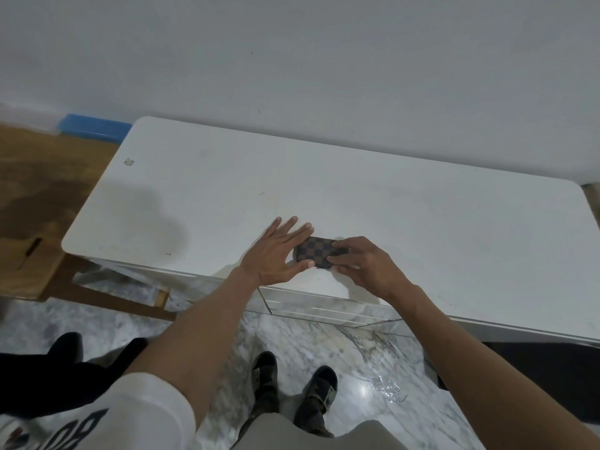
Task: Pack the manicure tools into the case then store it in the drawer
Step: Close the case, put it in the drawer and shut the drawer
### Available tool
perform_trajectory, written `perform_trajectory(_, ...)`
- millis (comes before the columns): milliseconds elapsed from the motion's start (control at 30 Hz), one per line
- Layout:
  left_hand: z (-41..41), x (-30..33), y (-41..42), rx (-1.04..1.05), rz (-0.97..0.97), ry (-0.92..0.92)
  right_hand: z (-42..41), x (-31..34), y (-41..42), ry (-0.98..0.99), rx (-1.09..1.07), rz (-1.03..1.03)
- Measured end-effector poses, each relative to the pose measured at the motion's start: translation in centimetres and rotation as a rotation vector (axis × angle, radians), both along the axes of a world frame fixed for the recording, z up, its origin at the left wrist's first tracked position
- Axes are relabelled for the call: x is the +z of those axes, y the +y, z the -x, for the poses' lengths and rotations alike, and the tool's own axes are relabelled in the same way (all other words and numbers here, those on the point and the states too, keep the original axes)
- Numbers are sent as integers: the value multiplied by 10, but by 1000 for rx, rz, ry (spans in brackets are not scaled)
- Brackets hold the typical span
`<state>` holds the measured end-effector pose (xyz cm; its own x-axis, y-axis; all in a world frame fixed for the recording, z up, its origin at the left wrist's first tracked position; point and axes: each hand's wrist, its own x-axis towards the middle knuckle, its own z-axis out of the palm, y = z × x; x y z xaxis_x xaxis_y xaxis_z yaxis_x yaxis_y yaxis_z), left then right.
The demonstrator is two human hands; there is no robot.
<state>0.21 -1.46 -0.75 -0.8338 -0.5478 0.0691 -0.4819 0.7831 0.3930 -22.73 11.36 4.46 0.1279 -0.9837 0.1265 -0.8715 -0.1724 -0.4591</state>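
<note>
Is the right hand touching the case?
Touching. The head view shows the right hand with fingers lying across the right end of the checkered case.

Both bare forearms are reaching forward and converging near the front edge of the white tabletop (pixel 422 222). The left hand (pixel 276 251) is lying flat with fingers spread, its thumb pressing against the brown checkered rectangular case (pixel 316 251). The right hand (pixel 367 266) is curling over the case's right end, fingertips pinching it from above and below.
</note>
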Motion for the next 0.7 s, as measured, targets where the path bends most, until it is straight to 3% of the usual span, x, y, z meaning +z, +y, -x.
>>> perform_trajectory(367,0,-5,-1,-14,34,48,-1,-9,-6,-4,41,30)
perform_trajectory(700,-2,-2,1,-26,13,-15,-16,0,1,56,-1,65)
